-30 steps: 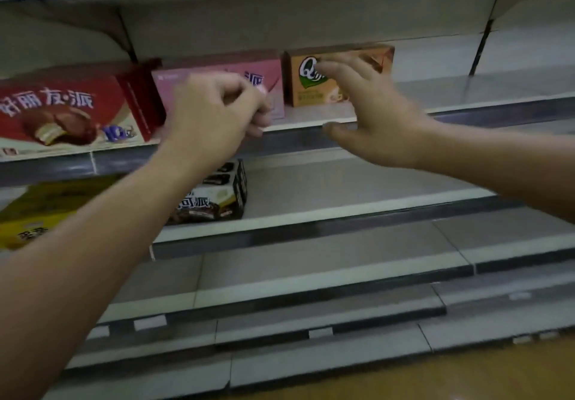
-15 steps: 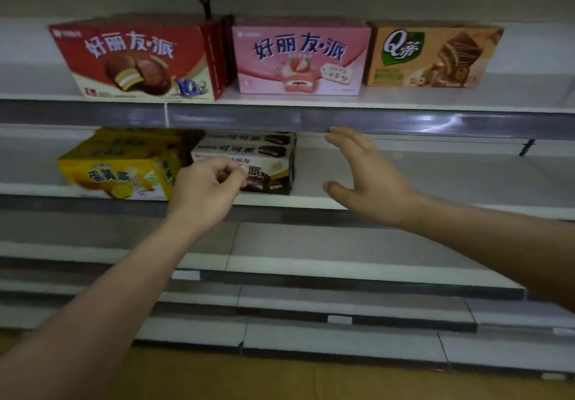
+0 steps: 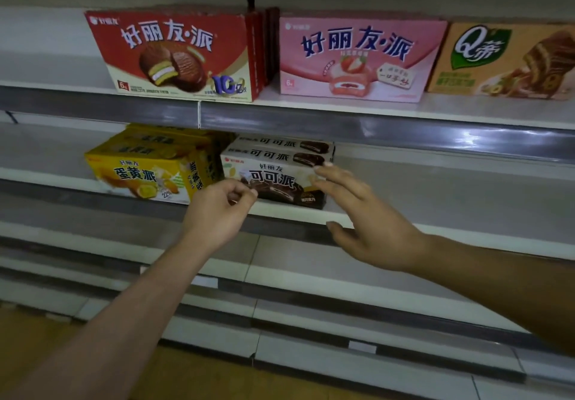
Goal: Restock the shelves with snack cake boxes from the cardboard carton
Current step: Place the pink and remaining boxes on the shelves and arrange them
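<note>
Both hands are up at the white metal middle shelf (image 3: 435, 191). The left hand (image 3: 217, 213) has its fingers curled in, thumb on forefinger, nothing visible in them, in front of the white-and-brown cardboard cocoa pie box (image 3: 273, 175). The right hand (image 3: 370, 225), fingers straight and spread, is at that box's right end; contact unclear. A yellow cardboard box (image 3: 140, 172) stands just left. A red box (image 3: 177, 54), pink box (image 3: 357, 57) and tan box (image 3: 504, 60) line the shelf above.
</note>
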A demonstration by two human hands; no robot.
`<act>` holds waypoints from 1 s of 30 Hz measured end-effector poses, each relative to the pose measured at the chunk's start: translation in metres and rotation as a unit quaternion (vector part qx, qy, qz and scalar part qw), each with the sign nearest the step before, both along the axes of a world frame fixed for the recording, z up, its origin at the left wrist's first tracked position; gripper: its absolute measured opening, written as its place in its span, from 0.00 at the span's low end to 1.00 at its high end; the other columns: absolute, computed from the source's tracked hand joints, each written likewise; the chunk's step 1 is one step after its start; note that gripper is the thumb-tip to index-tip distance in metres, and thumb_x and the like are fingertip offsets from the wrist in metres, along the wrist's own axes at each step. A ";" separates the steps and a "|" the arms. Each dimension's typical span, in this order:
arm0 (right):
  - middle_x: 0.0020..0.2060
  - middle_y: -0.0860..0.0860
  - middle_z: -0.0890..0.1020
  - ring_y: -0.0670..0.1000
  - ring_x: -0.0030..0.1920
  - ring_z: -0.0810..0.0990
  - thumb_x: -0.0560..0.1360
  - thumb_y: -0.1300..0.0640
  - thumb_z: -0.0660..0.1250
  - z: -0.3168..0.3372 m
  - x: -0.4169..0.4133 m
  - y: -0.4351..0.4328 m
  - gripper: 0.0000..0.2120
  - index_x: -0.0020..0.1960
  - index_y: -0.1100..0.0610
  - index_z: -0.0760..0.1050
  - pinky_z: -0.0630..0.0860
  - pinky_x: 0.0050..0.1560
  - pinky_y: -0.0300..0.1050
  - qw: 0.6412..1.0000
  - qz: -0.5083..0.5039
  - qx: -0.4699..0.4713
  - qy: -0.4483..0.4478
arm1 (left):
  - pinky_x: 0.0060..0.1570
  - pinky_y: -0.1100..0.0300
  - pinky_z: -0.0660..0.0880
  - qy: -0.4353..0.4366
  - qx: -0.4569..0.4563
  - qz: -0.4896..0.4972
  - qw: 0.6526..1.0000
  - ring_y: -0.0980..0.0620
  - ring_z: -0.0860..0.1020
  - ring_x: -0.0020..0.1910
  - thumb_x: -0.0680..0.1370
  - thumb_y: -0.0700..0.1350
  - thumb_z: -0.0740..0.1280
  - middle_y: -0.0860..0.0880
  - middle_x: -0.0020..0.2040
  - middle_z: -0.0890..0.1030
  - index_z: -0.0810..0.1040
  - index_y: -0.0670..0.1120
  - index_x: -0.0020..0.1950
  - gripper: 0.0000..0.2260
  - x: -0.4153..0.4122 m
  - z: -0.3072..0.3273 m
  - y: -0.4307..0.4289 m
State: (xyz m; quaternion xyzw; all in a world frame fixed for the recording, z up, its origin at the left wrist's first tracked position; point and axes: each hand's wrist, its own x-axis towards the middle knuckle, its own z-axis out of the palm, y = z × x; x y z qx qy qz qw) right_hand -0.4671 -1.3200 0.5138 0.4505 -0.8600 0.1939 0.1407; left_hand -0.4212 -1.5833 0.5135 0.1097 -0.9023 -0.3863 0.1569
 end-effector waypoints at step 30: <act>0.63 0.48 0.80 0.50 0.67 0.77 0.44 0.46 0.89 -0.078 -0.124 -0.060 0.71 0.79 0.46 0.55 0.74 0.70 0.55 0.830 -0.266 -0.251 -0.421 | 0.76 0.48 0.63 0.041 0.002 -0.089 0.995 0.43 0.54 0.81 0.63 0.38 0.84 0.44 0.83 0.45 0.36 0.61 0.81 0.67 -0.154 -0.054 -0.070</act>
